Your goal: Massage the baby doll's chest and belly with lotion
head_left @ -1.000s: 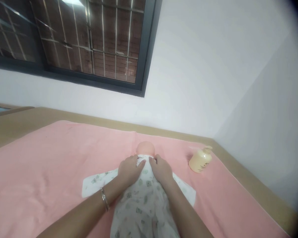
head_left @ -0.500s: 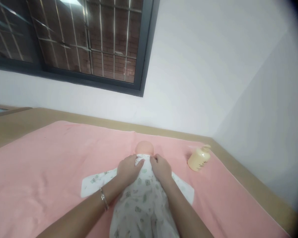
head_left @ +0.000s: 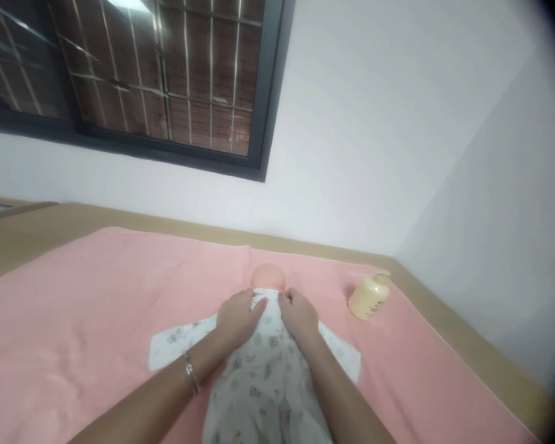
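Note:
A baby doll lies on a pink sheet, its smooth bald head [head_left: 267, 277] showing just past my hands. White baby clothes [head_left: 266, 370] with a small green and grey print cover its body, and the sleeves spread out to both sides. My left hand [head_left: 240, 316] is closed on the cloth at the left of the neckline, thumb on top. At the right of the neckline, my right hand [head_left: 300, 313] grips the cloth with its fingers curled. The doll's face and the cloth under my palms are hidden.
A pale yellow pump bottle [head_left: 369, 297] stands on the pink sheet [head_left: 120, 296] to the right. Beyond the sheet runs a tan surface edge [head_left: 203, 229] against a white wall [head_left: 351, 135]. A dark-framed window [head_left: 261, 123] with bars is at upper left.
Almost nothing differs. The whole view has shifted very slightly, while both hands keep their places at the neckline.

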A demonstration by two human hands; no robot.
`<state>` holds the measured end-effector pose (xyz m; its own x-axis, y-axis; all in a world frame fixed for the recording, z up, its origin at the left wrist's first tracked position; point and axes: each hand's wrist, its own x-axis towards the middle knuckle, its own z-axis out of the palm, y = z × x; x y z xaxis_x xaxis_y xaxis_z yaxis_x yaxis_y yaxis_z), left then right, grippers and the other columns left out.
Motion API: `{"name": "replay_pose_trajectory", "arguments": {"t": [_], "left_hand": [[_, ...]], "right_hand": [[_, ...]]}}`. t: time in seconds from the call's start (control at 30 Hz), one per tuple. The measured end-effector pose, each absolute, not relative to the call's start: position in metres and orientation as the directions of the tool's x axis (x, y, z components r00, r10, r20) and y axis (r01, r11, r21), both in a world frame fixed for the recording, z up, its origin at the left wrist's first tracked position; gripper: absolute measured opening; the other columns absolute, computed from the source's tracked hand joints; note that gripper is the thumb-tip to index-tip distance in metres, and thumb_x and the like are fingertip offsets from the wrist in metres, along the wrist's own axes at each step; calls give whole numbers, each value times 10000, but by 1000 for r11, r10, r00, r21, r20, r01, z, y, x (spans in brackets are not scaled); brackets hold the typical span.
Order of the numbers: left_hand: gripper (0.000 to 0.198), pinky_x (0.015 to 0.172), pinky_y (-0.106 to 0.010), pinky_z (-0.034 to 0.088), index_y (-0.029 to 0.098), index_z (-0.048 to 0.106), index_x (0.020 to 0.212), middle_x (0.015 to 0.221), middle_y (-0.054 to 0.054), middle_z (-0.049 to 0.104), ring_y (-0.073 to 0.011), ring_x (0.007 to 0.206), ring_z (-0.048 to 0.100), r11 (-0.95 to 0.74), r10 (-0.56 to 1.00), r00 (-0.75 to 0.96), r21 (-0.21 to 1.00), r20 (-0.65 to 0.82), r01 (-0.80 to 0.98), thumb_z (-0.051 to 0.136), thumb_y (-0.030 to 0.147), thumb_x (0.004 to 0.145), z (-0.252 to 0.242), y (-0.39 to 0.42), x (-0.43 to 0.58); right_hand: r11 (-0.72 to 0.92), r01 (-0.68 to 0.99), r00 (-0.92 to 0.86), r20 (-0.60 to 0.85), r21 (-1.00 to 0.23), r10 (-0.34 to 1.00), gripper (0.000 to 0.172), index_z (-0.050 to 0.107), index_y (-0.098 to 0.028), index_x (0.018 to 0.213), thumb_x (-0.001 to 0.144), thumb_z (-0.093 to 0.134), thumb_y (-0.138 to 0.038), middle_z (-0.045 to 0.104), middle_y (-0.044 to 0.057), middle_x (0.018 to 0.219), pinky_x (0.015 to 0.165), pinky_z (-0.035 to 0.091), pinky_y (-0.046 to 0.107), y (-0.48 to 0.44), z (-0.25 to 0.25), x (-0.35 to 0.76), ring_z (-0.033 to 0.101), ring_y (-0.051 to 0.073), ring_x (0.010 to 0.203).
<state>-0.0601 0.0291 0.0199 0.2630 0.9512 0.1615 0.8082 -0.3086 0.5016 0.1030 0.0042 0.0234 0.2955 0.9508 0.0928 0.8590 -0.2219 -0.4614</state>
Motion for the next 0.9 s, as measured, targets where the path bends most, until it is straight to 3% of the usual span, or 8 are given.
{"name": "replay_pose_trajectory", "arguments": {"t": [0.2,0.33,0.43,0.57,0.7,0.8,0.9], "left_hand": [[425,782,-368,438,202,585,929,942,-68,666,-245,910,607,-313,949,264,435,172,844,293,510,927,22,25,-58],[459,817,-391,442,167,610,957,934,-103,666,-259,922,607,-332,941,280,355,192,874,271,477,942,21,23,-56],[464,869,-388,437,148,625,973,946,-120,670,-250,943,604,-399,913,342,322,221,858,249,420,962,23,21,-56],[444,965,-434,399,128,633,1024,1056,-159,660,-274,1031,586,-494,864,450,197,227,847,234,316,968,32,7,-55],[452,1035,-490,352,57,575,1210,1250,-231,580,-336,1205,512,-541,831,514,94,214,836,271,253,940,35,-16,-51],[474,1086,-510,296,47,545,1267,1332,-242,529,-361,1281,451,-582,808,560,99,185,807,419,215,842,32,-20,-52],[427,1086,-460,312,113,591,1212,1317,-186,564,-310,1264,481,-583,812,550,220,194,782,416,213,836,32,-7,-58]], "right_hand": [[-61,981,68,29,-185,997,412,598,-121,1052,994,244,-323,656,173,1041,751,405,336,-23,58,88,612,262,922],[114,990,-116,-10,-82,993,338,574,-108,1152,965,322,-234,621,178,1136,834,409,352,-45,74,84,584,268,1010],[152,983,-153,1,-102,988,320,577,-106,1147,943,354,-211,636,170,1102,845,407,335,-48,74,87,585,258,1005],[30,970,-24,30,-241,999,386,613,-102,1077,972,293,-289,657,176,1074,813,417,320,-32,62,91,612,245,965],[-59,942,66,10,-329,998,508,634,-111,1079,986,246,-425,674,176,1053,768,433,329,-14,49,97,635,253,935],[-34,946,42,18,-324,999,510,642,-124,1080,995,226,-407,684,160,1033,764,434,318,-13,48,99,642,239,926],[25,974,-13,54,-225,998,416,645,-132,1057,987,271,-302,688,150,1012,764,431,313,-23,55,98,646,236,908]]}}
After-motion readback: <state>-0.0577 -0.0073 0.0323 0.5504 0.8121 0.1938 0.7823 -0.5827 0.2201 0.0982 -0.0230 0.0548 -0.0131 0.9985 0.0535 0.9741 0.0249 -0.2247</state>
